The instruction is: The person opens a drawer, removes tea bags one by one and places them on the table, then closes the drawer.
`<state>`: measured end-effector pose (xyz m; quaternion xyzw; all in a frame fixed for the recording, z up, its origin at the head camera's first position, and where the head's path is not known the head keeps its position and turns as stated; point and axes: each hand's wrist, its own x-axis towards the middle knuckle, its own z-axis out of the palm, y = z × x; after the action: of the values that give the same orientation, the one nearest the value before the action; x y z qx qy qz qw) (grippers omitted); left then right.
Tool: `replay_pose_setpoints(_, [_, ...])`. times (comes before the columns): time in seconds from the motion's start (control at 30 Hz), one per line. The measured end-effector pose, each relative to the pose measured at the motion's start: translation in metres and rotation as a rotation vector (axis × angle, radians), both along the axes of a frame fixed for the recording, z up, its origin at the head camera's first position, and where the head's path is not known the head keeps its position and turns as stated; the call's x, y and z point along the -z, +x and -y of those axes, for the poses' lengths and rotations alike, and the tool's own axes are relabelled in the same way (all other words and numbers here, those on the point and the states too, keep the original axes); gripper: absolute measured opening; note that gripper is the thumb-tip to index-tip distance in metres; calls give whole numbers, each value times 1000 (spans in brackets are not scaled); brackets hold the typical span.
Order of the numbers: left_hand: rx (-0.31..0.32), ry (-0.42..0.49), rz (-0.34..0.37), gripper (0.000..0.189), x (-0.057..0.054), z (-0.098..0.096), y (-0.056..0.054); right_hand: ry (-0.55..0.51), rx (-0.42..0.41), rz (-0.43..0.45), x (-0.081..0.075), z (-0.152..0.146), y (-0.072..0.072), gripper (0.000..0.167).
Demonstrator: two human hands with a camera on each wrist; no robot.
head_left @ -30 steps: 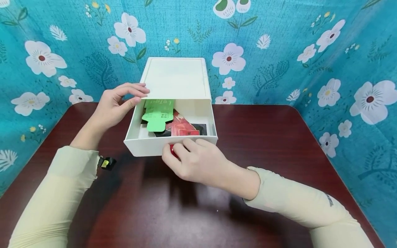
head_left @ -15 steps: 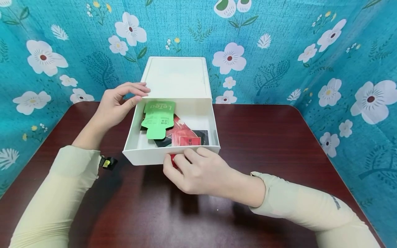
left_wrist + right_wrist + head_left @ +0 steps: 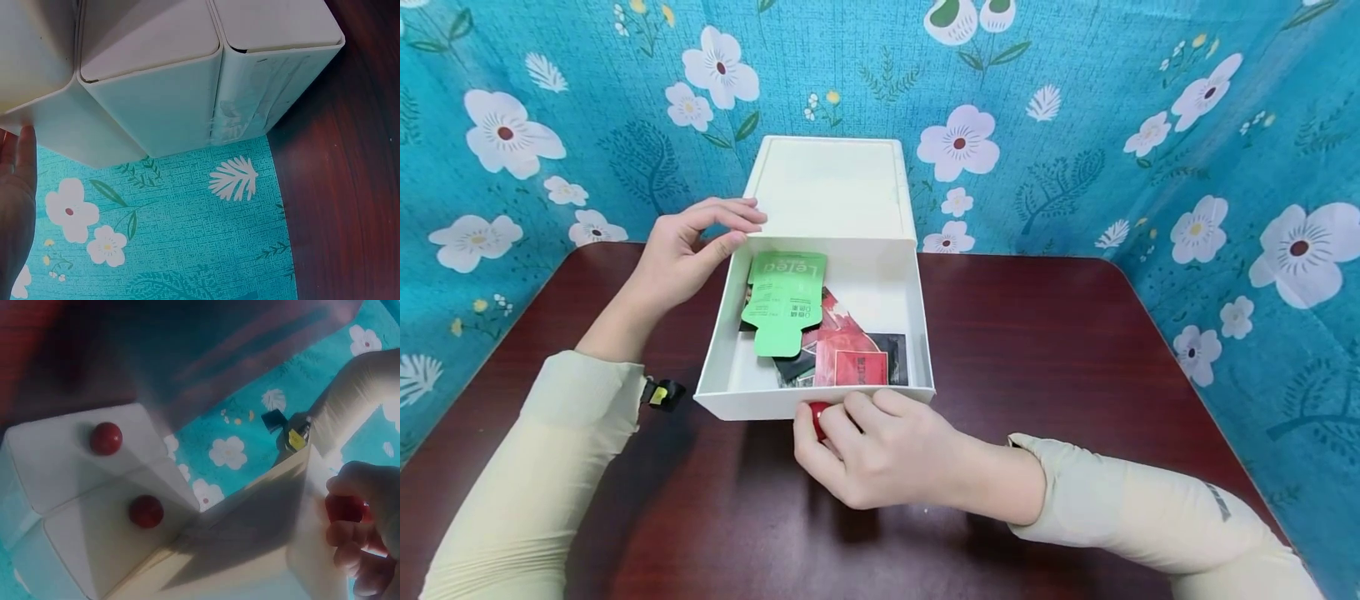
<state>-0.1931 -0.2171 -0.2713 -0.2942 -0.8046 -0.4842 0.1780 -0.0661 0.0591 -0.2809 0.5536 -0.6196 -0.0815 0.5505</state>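
Glossy dark wood table (image 3: 1075, 350), smooth matt white plastic drawer (image 3: 722, 367), shiny red knob (image 3: 818, 414), printed woven cloth backdrop (image 3: 1150, 100), glossy foil packets (image 3: 784, 300) inside.

left hand (image 3: 681, 250): fingers lightly curved, thumb below, tips pressed forward, forearm angled inward | right hand (image 3: 868, 446): knuckles up, fingers curled in a pinch, forearm trailing right | both sleeved, wrists well apart

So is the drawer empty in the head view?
No, the open white drawer holds a green packet, a red packet and dark ones, while the right hand grips its red knob.
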Motion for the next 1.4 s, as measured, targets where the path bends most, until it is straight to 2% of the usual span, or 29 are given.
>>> replay_pose_setpoints(0.23, [5, 10, 7, 19, -1, -1, 0, -9, 12, 3, 3, 1, 3, 15])
replay_pose_setpoints(0.5, [5, 13, -7, 19, 0, -1, 0, 5, 112, 115, 3, -1, 16, 21])
replay_pose_setpoints(0.63, [1, 16, -9, 18, -1, -1, 1, 3, 99, 143, -9, -6, 17, 19])
replay_pose_setpoints(0.8, [2, 22, -12, 19, -2, 1, 1, -50, 79, 194, -38, -13, 13, 19])
replay_pose_setpoints(0.93, [9, 27, -11, 18, -3, -1, 1, -12, 148, 327, -58, -21, 4, 21])
replay_pose_setpoints(1.03, [11, 27, -8, 17, -3, 0, 1, 64, 192, 455, -72, -23, -11, 21])
replay_pose_setpoints(1.1, [13, 27, -9, 17, -3, 0, 0, 117, 220, 568, -84, -22, -24, 19])
replay_pose_setpoints(1.2, [17, 25, -12, 18, -2, 0, 0, 210, 304, 773, -102, -16, -44, 16])
replay_pose_setpoints(1.3, [25, 27, -10, 18, 0, 0, 0, 326, 403, 969, -114, -4, -63, 25])
replay_pose_setpoints(1.4, [32, 31, -5, 18, 1, -1, 0, 472, 439, 1073, -119, 10, -79, 39])
